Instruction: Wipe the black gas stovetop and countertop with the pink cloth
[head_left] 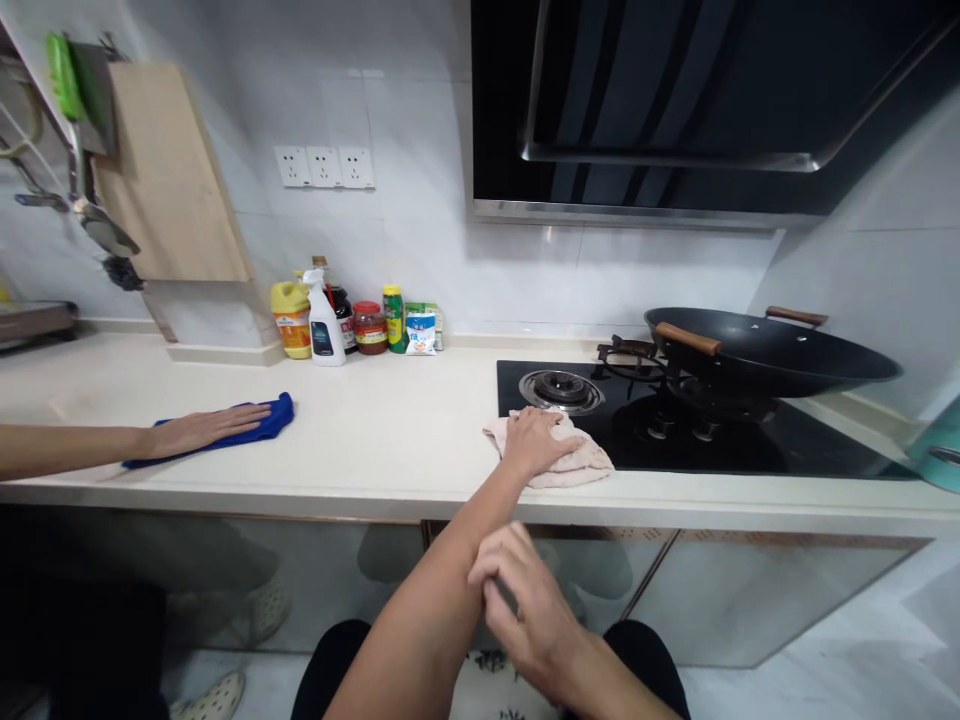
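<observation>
My left hand [534,440] is spread palm-down on the pale pink cloth [583,464], pressing rather than clamped round it. My right hand [540,605] sits at six o'clock from the cloth, half curled in front of my left forearm [431,610]; I can't tell whether it touches the arm or closes on anything. The hands are well apart.

The cloth lies rumpled across the front-left corner of the black hob [810,452], its left tip on the pale worktop [397,420]. From it, a burner [561,388] stands just beyond at twelve o'clock, the wok [780,352] at two, and the spray bottle [325,332] near the wall at ten. At nine, another person's hand [202,432] rests on a blue cloth [282,414].

To wipe well here, I'd flatten those folds so more fabric meets the glass, then spread my weight evenly over the fingers. The edge where hob meets worktop probably deserves slow strokes along its length, and the burner's ring lighter pressure round its rim.
</observation>
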